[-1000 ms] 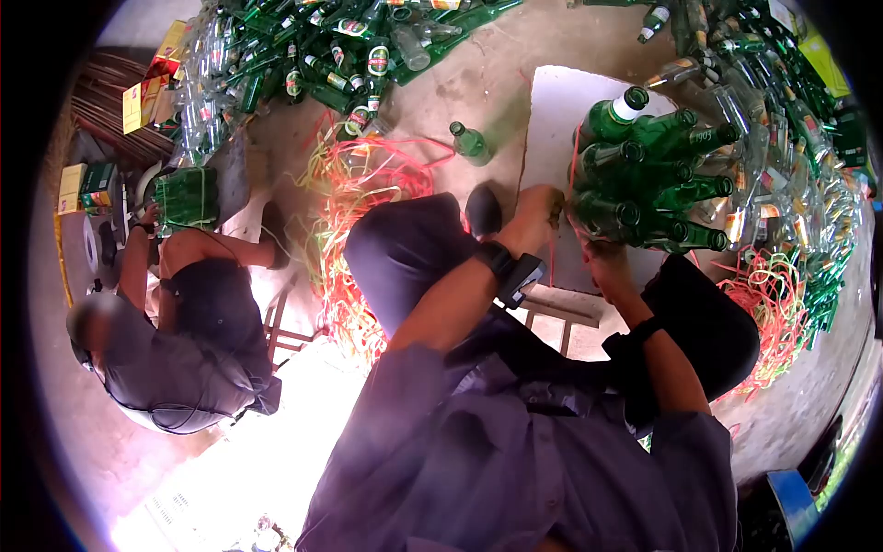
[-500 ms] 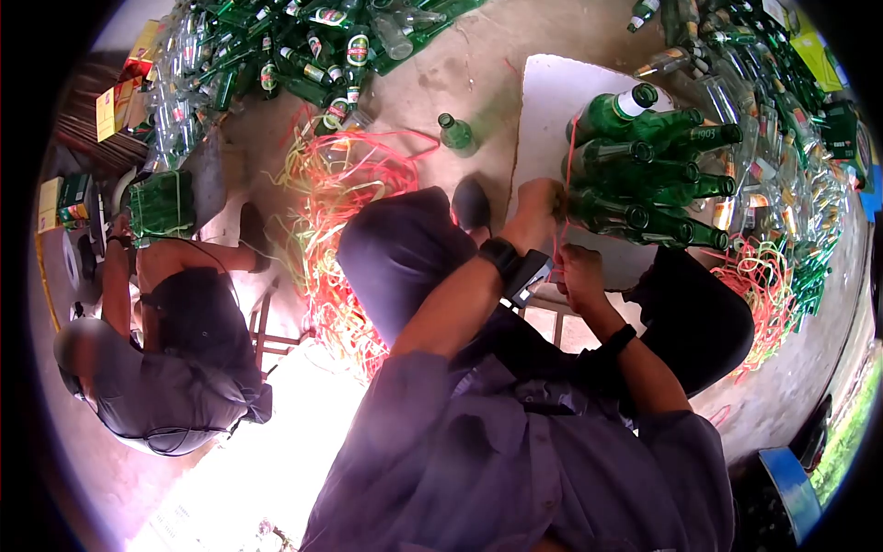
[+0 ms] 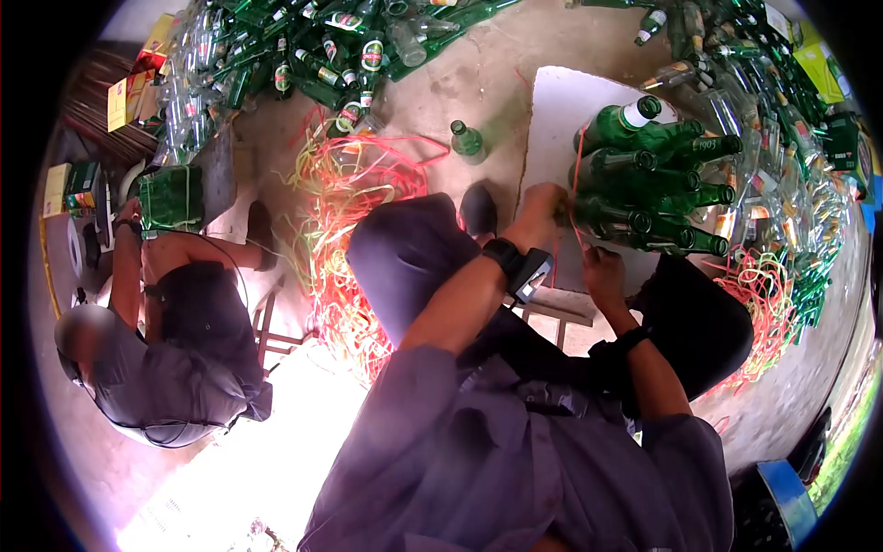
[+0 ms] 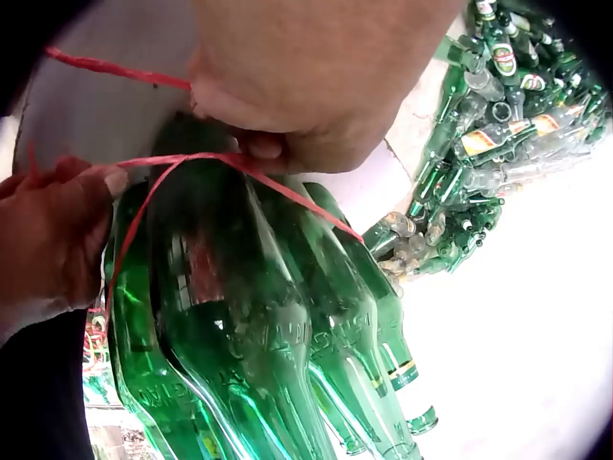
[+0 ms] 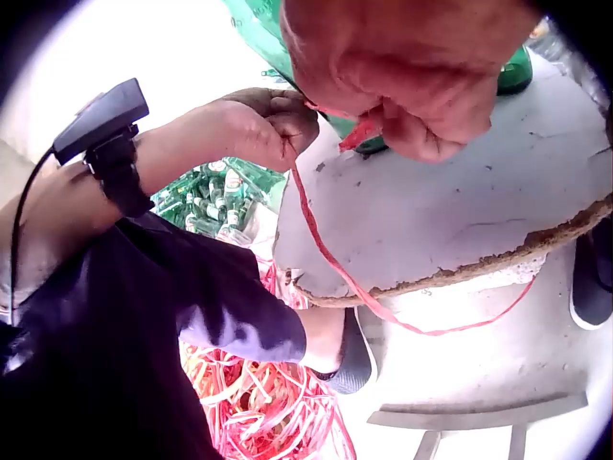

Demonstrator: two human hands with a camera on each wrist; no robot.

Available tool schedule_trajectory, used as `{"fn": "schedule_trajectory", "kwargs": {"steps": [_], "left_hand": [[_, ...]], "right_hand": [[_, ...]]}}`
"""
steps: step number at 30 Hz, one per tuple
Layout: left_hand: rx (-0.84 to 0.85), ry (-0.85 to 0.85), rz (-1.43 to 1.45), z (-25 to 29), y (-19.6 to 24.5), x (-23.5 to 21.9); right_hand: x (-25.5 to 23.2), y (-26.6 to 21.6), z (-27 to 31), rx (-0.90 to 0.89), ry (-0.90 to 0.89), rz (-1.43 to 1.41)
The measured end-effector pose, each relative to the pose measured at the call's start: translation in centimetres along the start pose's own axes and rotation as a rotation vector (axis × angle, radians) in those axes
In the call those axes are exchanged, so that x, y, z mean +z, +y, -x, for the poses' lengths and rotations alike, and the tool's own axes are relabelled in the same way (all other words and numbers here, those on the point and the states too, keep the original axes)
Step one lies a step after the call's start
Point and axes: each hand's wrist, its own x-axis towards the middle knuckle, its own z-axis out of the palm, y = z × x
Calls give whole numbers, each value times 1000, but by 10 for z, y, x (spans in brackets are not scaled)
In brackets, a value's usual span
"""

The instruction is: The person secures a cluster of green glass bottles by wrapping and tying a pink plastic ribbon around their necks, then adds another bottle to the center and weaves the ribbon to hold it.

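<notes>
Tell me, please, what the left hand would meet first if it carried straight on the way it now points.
Most likely the green bottles bound with red string, just beyond the left hand in the head view, though depth there is hard to judge.

A bottle (image 3: 704,148) in the tied bundle (image 3: 621,179) is showing the number 1903 on its neck, pale against the green, in the head view. In the left wrist view, raised capital letters are running across the nearest bottles (image 4: 244,355), but reflections and the curve of the glass are breaking them up, so the full word cannot be told. Lettering on the oval labels (image 3: 372,55) of the heaped bottles (image 3: 253,41), and on the yellow box (image 3: 129,101), is coming out too small and blurred to read.
</notes>
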Motion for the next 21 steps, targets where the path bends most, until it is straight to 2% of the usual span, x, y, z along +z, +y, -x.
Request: {"fn": "schedule_trajectory", "kwargs": {"steps": [1,4,8,10,13,16,17,19,20,21], "left_hand": [[-176,-14,270,1,-1,-1],[-187,-111,238,6,7,-13],[-120,-117,202,5,23,-16],[-509,18,419,-10,21,-10],[-520,14,390,-10,23,-10],[-468,-16,363,2,37,-10],[-466,-16,360,2,33,-8],[-272,31,186,6,23,-3],[-272,31,183,7,17,-2],[-245,46,60,11,23,-3]], "right_hand": [[2,2,0,4,7,1],[7,2,2,-29,-19,-6],[14,8,5,-9,-18,-55],[11,9,2,-6,8,-53],[7,13,-1,-42,-30,-15],[5,12,-1,-13,-39,10],[5,12,0,53,-77,-73],[4,9,1,118,-114,-160],[3,9,1,103,-109,-127],[1,7,0,88,-103,-93]]}}
